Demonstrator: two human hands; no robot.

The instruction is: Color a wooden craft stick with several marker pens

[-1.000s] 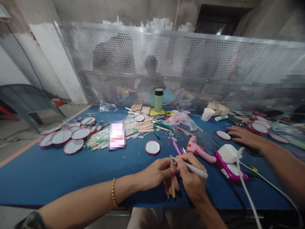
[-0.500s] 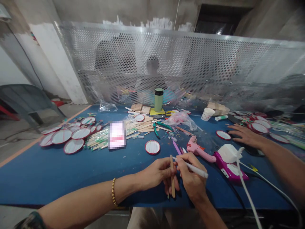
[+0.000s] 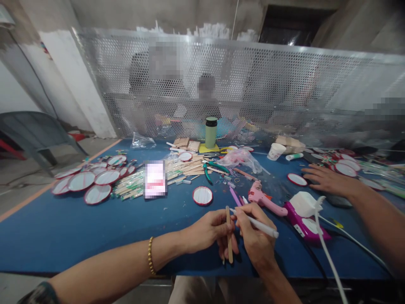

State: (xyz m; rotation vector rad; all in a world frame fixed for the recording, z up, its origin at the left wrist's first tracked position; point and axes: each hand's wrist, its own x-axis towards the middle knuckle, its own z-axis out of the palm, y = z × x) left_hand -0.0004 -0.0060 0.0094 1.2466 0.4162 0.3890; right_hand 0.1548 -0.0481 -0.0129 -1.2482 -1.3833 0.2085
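Note:
Near the front edge of the blue table [image 3: 133, 223], my left hand [image 3: 210, 230] pinches a flat wooden craft stick [image 3: 229, 240], held roughly upright. My right hand [image 3: 257, 236] grips a white pen [image 3: 262, 226] in a writing hold, its tip close to the stick's upper end; whether they touch I cannot tell. Just beyond my hands lies a round white disc with a red rim [image 3: 202, 196]. A purple pen [image 3: 234, 196] rests beside my right fingers, and a pink glue gun [image 3: 264, 198] lies farther right.
Red-rimmed discs [image 3: 81, 181] and bundled sticks [image 3: 133, 185] spread over the left. Green-handled pliers [image 3: 207, 174], a green bottle [image 3: 211, 133] and a paper cup [image 3: 276, 151] stand farther back. A purple power strip [image 3: 306, 223] with cables and another person's hand [image 3: 325, 179] are at right.
My hands and the craft stick stay almost in place. The white pen's rear end has shifted very slightly right and down. The other person's hand has barely moved.

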